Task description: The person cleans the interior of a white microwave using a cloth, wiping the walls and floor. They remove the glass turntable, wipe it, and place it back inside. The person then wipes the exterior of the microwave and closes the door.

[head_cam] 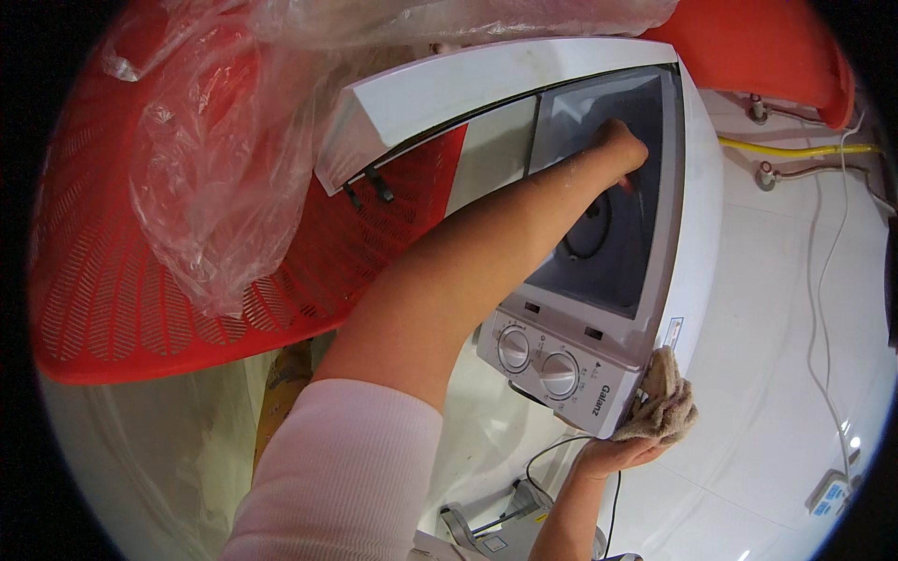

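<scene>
A white Galanz microwave oven [698, 210] has its door [519, 77] swung wide. My left hand [621, 147] is inside the cavity against a grey inner wall; its fingers are mostly hidden, and a small red patch shows just below it. A dark ring-shaped part [589, 235] lies in the cavity near my wrist. At the corner beside the control panel [554, 361] and its two knobs, my right hand [617, 452] holds a crumpled beige cloth [666, 403] against the casing.
A red perforated plastic basket [140, 322] and clear plastic sheeting [210, 161] lie at left. A red basin-like object [758, 56], valves [766, 175] and a yellow hose [793, 146] are at upper right. A power strip [829, 494] and cables are at lower right.
</scene>
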The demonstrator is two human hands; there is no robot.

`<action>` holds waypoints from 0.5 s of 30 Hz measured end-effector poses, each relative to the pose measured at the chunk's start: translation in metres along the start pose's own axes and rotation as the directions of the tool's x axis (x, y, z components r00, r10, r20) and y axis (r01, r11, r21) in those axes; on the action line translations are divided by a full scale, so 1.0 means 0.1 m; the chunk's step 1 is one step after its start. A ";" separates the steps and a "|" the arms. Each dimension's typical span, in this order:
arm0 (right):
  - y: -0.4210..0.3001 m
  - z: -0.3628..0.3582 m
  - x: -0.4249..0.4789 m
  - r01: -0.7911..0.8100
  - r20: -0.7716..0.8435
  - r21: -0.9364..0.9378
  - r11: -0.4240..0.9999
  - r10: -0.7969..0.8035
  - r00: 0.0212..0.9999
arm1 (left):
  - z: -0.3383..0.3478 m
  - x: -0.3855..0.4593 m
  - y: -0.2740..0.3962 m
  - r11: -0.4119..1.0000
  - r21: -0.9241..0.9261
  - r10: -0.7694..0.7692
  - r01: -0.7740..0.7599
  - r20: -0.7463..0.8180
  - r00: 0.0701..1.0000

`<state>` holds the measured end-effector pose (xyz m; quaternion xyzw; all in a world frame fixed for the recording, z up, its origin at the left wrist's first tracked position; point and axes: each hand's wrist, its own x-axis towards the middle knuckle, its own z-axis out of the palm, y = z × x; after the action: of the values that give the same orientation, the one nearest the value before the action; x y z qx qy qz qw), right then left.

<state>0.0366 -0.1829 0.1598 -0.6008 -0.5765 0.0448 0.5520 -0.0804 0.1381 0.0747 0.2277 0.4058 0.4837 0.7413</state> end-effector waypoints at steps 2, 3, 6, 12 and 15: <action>-0.07 0.08 0.01 0.018 0.006 0.001 1.000 -0.018 1.000 | -0.01 -0.01 -0.02 1.000 -0.004 -0.005 0.005 -0.017 1.000; -0.06 0.08 0.01 0.018 0.004 -0.004 1.000 -0.018 1.000 | 0.00 -0.01 -0.02 1.000 0.011 -0.008 0.008 -0.042 0.999; -0.01 0.02 0.01 0.002 -0.001 -0.014 1.000 -0.002 1.000 | -0.05 -0.09 -0.01 1.000 0.020 -0.016 0.017 -0.061 0.998; 0.03 -0.03 0.00 0.008 0.013 0.022 1.000 -0.008 1.000 | -0.24 -0.22 -0.03 0.994 -0.101 0.035 -0.038 -0.026 0.999; 0.01 0.01 0.00 0.014 0.016 0.054 0.998 -0.014 1.000 | -0.28 -0.23 -0.02 0.993 -0.111 0.046 -0.049 -0.026 0.999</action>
<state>0.0363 -0.1822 0.1583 -0.5814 -0.5838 0.0612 0.5634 -0.1066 0.1143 0.0662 0.1899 0.3812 0.5257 0.7364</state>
